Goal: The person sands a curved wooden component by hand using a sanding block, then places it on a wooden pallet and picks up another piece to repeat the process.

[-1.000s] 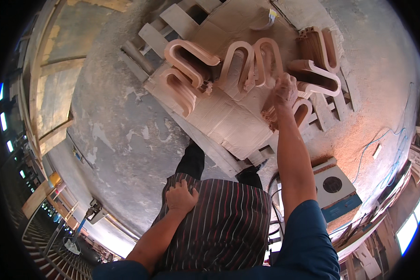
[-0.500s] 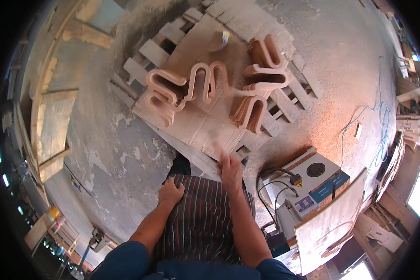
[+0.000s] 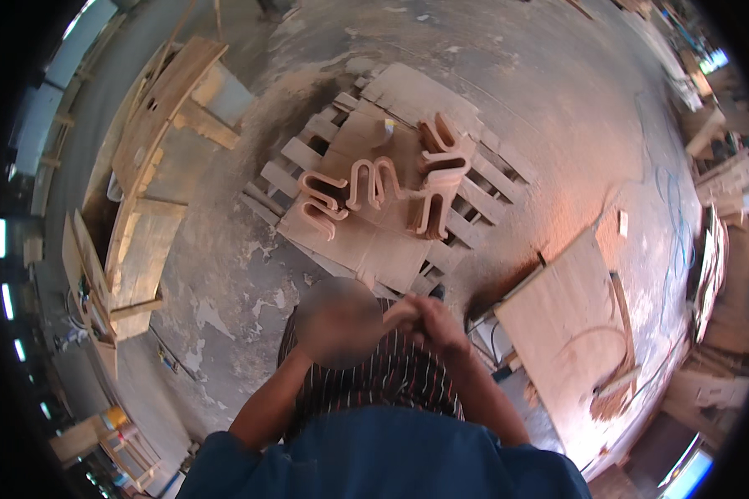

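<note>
Both my hands are close together in front of the striped dark apron (image 3: 366, 374). A round grey blur covers my left hand (image 3: 331, 324), so its fingers are hidden. My right hand (image 3: 441, 326) is closed beside it, its fingers curled, with a pale, narrow shape between the two hands. Whether that shape is a finger or a held piece I cannot make out. Beyond them, several stacks of reddish-brown curved wooden pieces (image 3: 362, 185) rest on a cardboard sheet (image 3: 366, 237). A further wavy stack (image 3: 445, 165) is at the sheet's right side.
The cardboard covers a wooden pallet (image 3: 491, 195) on the concrete floor. At right, a plywood board (image 3: 558, 308) leans near my arm, with sawdust around. A wooden frame (image 3: 146, 229) stands at left. A blue hose (image 3: 672, 220) lies coiled at far right.
My left hand has come up from the apron, and my right hand has drawn back toward me beside it. The viewpoint has shifted; the pallet looks smaller and the board now hides the machine top.
</note>
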The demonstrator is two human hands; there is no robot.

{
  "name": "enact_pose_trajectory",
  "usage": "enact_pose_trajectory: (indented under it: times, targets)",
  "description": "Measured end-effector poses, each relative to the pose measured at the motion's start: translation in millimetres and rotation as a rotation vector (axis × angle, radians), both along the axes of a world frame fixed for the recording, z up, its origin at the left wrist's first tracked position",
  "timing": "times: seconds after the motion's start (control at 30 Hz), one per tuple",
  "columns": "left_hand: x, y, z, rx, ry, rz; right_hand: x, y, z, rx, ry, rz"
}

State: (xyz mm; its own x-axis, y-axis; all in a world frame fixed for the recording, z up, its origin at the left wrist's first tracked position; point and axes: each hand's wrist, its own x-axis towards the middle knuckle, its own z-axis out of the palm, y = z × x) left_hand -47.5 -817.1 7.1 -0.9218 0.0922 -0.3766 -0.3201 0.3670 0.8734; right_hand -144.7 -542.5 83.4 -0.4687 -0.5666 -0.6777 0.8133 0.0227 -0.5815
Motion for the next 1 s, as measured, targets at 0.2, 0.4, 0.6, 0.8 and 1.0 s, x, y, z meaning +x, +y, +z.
enact_pose_trajectory:
  times: [0.2,0.4,0.6,0.8,1.0]
  targets:
    - [-27.0,26.8,89.3,0.707,-0.366,0.193,57.8,-6.8,39.0,-0.070,0.050,-0.767]
    - [-2.7,44.3,114.7,0.796,-0.494,0.019,146.6,-19.7,83.0,0.113,0.271,-0.975]
    - [36.7,42.3,146.2,0.749,-0.400,-0.229,189.7,-31.0,105.2,0.242,0.344,-1.161]
    - [82.2,55.4,165.8,0.670,-0.271,-0.290,225.9,-21.6,127.1,0.145,0.451,-1.205]
    - [132.5,70.9,175.2,0.429,-0.019,-0.438,290.4,2.9,124.3,0.072,0.553,-1.212]
